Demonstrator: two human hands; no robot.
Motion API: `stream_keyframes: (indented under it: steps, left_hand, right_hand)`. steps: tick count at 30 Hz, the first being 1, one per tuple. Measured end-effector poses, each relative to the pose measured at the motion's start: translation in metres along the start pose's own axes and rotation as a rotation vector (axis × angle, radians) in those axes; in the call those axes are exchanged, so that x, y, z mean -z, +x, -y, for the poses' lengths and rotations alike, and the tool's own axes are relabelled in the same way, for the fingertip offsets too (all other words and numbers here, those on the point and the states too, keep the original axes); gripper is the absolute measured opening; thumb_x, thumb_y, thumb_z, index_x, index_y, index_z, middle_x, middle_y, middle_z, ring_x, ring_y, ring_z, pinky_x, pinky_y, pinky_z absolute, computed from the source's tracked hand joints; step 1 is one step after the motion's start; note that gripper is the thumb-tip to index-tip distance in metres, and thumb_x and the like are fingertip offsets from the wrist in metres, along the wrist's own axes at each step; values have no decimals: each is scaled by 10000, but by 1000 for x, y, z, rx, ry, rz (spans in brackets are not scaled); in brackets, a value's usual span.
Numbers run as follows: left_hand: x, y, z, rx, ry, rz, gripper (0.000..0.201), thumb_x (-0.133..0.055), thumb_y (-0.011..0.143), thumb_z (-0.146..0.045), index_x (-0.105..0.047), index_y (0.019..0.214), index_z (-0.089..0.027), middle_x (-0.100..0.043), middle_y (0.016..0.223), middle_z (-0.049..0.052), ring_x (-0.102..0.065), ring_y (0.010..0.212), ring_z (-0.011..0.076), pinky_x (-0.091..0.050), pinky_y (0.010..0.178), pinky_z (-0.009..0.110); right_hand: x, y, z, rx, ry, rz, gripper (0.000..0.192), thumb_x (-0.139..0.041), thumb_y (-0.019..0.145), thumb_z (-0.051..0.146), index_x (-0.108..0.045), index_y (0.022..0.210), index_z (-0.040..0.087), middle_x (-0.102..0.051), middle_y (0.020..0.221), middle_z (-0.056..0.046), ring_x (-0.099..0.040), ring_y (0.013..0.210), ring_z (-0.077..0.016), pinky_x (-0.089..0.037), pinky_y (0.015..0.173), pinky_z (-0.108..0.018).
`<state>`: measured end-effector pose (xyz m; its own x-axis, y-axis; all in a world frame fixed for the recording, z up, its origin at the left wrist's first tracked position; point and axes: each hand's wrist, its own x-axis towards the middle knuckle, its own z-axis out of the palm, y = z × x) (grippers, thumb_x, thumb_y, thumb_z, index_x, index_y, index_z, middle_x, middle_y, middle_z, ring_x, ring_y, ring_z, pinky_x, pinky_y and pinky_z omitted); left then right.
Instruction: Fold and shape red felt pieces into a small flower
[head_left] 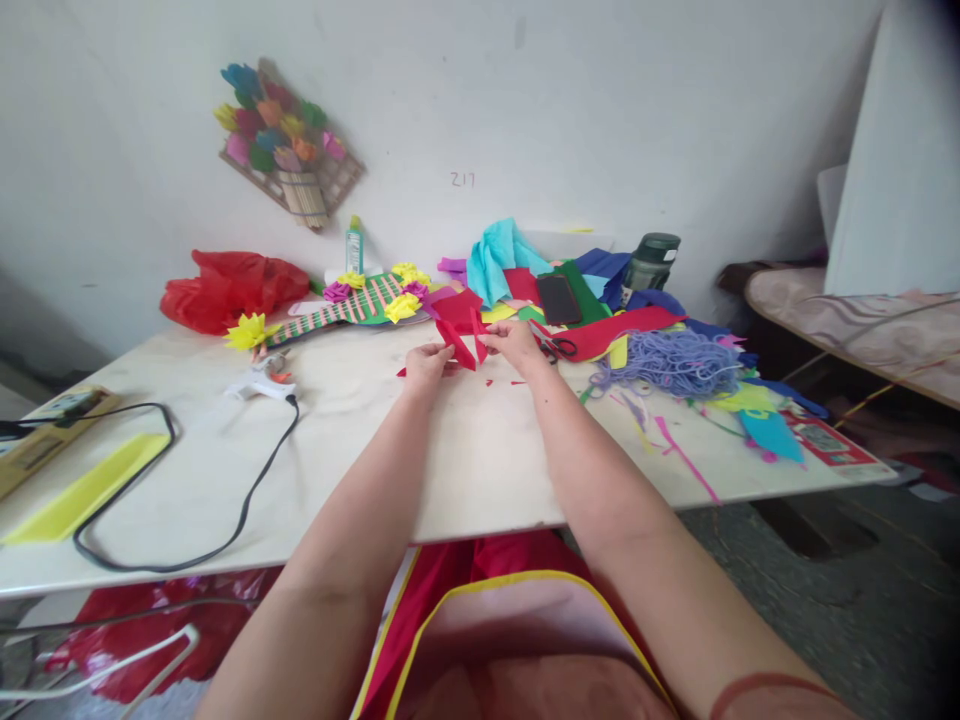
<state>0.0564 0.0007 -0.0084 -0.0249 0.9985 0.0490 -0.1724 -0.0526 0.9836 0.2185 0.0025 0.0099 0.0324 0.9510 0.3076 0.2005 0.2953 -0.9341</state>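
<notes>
A cut piece of red crepe paper [459,340] is stretched between my two hands above the white table. My left hand [429,362] pinches its left side with the fingers closed. On the right side, my right hand [513,342] grips it between thumb and fingers. Small red scraps [489,382] lie on the table just below. Close to my right wrist rest dark-handled scissors [559,347], partly hidden behind the hand. Left of the paper is a guitar-shaped craft [367,302] with striped strips and yellow and purple paper flowers.
A white glue gun [261,382] with a looping black cord lies at left, near a power strip [56,430] and yellow paper [86,490]. Coloured paper, a phone [558,299], a bottle [652,262] and purple yarn [664,362] cover the right side. A red plastic bag [232,290] sits at back left.
</notes>
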Motion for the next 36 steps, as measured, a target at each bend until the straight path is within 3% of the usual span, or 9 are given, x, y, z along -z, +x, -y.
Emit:
stream_keyframes:
  steps: [4, 9, 14, 23, 36]
  left_hand:
    - [0, -1, -1, 19, 61, -18, 187, -728, 595, -264, -613, 625, -120, -638, 532, 50, -586, 446, 134, -437, 440, 222]
    - [0, -1, 0, 20, 125, -23, 177, -712, 600, -262, -594, 624, -131, -644, 544, 50, -558, 420, 111, -366, 389, 193]
    - [0, -2, -2, 23, 203, -29, 159, -673, 612, -265, -577, 637, -142, -644, 569, 34, -565, 430, 113, -336, 377, 189]
    - [0, -5, -2, -13, 228, 21, 137, -630, 623, -268, -577, 651, -144, -663, 627, 36, -562, 432, 104, -311, 371, 190]
    - [0, -7, -3, -9, 160, 65, 160, -616, 613, -211, -536, 737, -150, -644, 628, 21, -605, 444, 139, -334, 358, 192]
  right_hand:
    - [-1, 0, 4, 1, 46, -37, 103, -651, 610, 210, -572, 654, 161, -541, 551, 38, -499, 517, -95, -467, 605, -268]
    - [-8, -3, 9, 36, 99, 39, 227, -642, 596, 175, -550, 803, 165, -573, 635, 38, -543, 580, -100, -472, 598, -252]
    - [-15, -4, 10, 105, 37, 96, 265, -615, 609, 159, -549, 865, 158, -506, 565, 73, -471, 499, -79, -409, 507, -213]
    - [-23, 1, -1, 259, -278, 52, 251, -609, 631, 122, -607, 879, 162, -541, 601, 50, -532, 603, -108, -443, 640, -245]
    - [-22, -7, 8, 320, -697, 75, 349, -565, 717, 155, -615, 1060, 189, -681, 833, -37, -614, 767, -175, -451, 707, -275]
